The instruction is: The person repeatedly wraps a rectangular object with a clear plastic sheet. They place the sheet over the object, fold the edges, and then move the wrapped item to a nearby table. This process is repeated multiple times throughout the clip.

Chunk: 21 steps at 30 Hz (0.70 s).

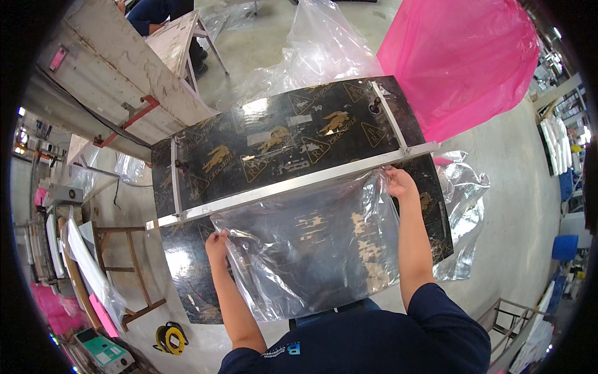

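A clear plastic sheet [311, 249] is spread over the near half of a black printed board [280, 131]. My left hand [217, 246] pinches the sheet's left edge near its far corner. At the far right corner, my right hand [400, 182] grips the plastic close to a long metal bar [293, 186]. This bar runs across the board from left to right, and the sheet's far edge lies along it. Two shorter metal arms, a left arm [175, 177] and a right arm [390, 116], join the bar to the board's far part.
Pink plastic [461, 62] and clear plastic [317, 50] lie beyond the board. Silvery film [464, 212] is on the right. A wooden frame [131, 268] and a yellow cable reel [170, 338] stand left. A person [159, 12] is at a far table [177, 40].
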Each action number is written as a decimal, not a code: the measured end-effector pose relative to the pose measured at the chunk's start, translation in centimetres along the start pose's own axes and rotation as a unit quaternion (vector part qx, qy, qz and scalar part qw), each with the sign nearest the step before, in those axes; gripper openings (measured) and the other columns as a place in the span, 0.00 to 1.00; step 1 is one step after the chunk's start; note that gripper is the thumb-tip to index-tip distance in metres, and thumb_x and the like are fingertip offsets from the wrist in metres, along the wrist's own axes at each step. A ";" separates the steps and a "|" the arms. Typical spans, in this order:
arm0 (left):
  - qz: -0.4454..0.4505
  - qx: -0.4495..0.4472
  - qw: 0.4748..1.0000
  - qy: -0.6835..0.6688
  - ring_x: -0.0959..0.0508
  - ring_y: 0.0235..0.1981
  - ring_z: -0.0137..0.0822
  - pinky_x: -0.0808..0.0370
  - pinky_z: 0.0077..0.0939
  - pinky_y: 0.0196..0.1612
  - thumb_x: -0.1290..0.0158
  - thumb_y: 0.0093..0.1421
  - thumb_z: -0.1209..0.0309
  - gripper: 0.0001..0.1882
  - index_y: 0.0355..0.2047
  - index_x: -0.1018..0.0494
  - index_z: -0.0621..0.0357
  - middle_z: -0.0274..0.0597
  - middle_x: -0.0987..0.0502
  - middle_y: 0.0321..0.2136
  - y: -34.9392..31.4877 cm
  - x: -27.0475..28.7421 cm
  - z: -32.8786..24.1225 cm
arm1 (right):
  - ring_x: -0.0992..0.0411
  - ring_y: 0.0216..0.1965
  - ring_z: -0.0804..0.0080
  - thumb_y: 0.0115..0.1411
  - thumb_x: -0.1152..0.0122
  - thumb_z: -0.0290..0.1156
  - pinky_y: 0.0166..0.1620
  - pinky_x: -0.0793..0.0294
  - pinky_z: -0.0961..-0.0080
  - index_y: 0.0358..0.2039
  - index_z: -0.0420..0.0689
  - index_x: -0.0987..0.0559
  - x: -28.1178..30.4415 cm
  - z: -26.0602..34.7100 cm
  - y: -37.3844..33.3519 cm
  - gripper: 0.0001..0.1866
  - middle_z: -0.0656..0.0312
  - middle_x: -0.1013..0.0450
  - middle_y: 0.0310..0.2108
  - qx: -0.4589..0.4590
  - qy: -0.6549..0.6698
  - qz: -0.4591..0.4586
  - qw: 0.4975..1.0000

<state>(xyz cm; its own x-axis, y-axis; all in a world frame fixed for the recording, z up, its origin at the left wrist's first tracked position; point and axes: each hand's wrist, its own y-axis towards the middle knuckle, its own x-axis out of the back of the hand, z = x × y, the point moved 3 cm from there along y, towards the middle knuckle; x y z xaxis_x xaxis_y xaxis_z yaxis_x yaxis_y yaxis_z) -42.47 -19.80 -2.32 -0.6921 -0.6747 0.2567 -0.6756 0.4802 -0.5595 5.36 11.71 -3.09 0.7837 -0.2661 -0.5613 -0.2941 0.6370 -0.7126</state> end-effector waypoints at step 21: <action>-0.241 -0.246 0.921 0.181 0.30 0.22 0.33 0.32 0.25 0.29 0.46 0.51 0.69 0.11 0.26 0.32 0.66 0.40 0.29 0.20 0.0 -1.7 -1.0 | 0.31 0.23 0.70 0.38 0.39 0.16 0.24 0.31 0.76 0.35 0.36 0.40 1.1 -2.4 0.9 0.24 0.53 0.31 0.26 0.380 -0.265 -0.322 0.826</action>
<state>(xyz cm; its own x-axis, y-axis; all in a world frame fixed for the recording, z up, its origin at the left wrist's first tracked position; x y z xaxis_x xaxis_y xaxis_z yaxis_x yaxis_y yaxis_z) -41.55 -18.14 -1.94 -0.2604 -0.6872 0.6782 -0.8985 0.4296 0.0904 4.63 10.29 -5.32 0.8321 -0.5008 0.2383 0.5474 0.8105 -0.2083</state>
